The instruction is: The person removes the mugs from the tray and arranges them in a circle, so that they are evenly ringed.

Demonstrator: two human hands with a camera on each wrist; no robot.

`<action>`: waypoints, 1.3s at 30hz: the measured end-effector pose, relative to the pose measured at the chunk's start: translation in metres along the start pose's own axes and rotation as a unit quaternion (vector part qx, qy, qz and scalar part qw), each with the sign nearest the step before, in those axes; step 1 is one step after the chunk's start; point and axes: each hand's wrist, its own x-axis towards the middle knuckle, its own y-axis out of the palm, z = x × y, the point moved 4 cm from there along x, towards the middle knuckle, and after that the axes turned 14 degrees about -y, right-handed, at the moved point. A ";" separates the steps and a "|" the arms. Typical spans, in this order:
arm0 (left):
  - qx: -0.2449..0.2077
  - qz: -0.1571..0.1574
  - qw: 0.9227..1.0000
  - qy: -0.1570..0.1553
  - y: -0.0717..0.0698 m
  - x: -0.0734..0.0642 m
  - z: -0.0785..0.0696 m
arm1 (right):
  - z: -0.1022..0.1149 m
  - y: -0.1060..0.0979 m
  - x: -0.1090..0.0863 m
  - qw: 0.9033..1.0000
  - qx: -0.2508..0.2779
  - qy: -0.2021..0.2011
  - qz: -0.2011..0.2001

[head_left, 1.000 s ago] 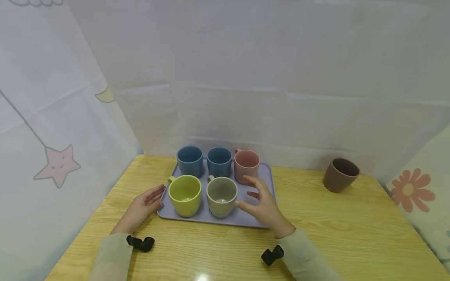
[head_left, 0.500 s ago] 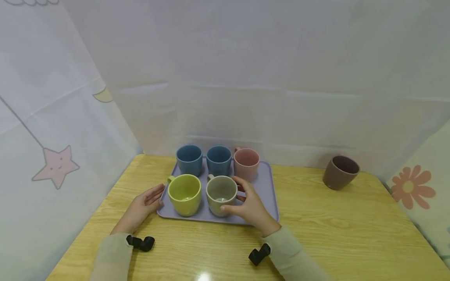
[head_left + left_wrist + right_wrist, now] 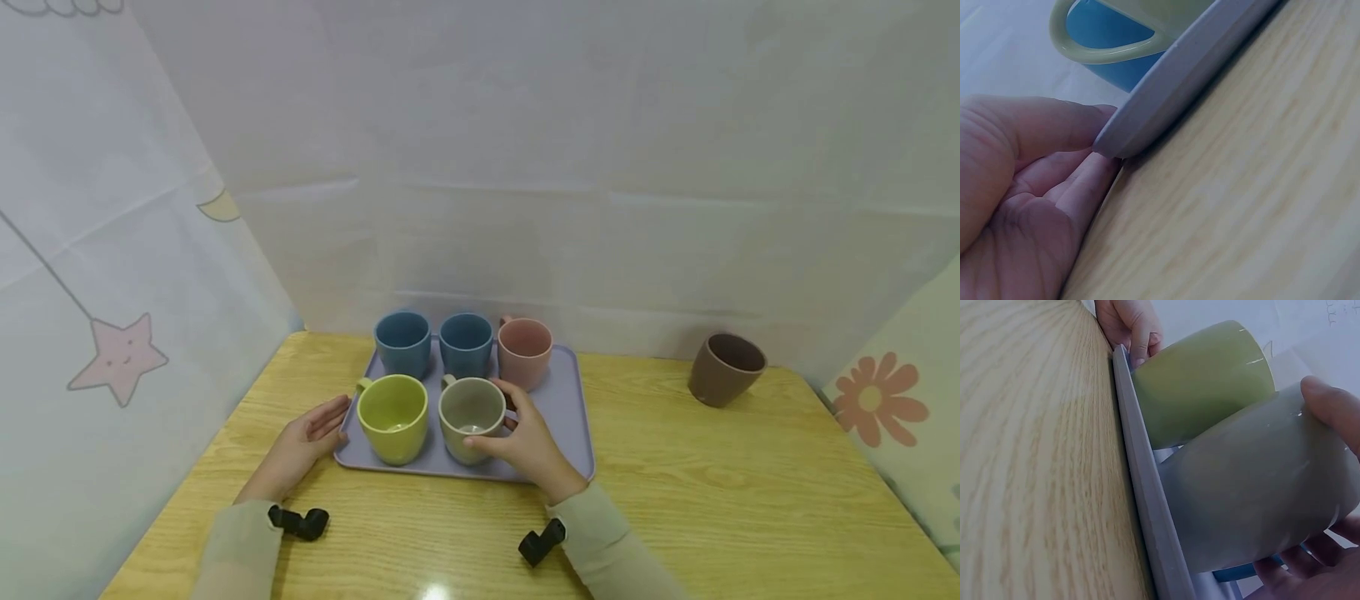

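Note:
My right hand holds a grey mug, thumb across its near side and fingers round its right side. The mug stands on a lilac tray, its handle at the back left. In the right wrist view the thumb and fingers lie on either side of the grey mug. At the tray's left edge, my left hand grips the rim; the left wrist view shows the thumb against the tray's rim and the fingers lower down. A yellow-green mug stands between the hands.
Two blue mugs and a pink mug form the tray's back row. A brown cup leans at a tilt on the wooden table, far to the right. White printed cloth hangs behind the table.
My right hand has moved left from the open space beside the grey mug and taken hold of it. The left hand stays at the tray's edge.

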 end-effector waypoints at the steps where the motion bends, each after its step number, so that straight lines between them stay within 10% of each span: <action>1: 0.001 -0.001 1.000 -0.002 0.000 0.000 0.000 | 0.000 0.000 -0.001 1.000 0.001 0.001 -0.001; 19: 0.002 -0.002 1.000 0.008 -0.005 -0.004 -0.001 | 0.042 -0.002 0.002 0.999 -0.022 -0.034 0.013; 28: -0.003 -0.001 1.000 0.010 -0.001 0.003 -0.002 | 0.006 -0.007 0.001 0.998 -0.044 -0.040 -0.020; 39: -0.004 -0.002 1.000 -0.002 -0.001 -0.001 0.000 | 0.036 -0.026 -0.007 0.999 -0.039 -0.015 -0.014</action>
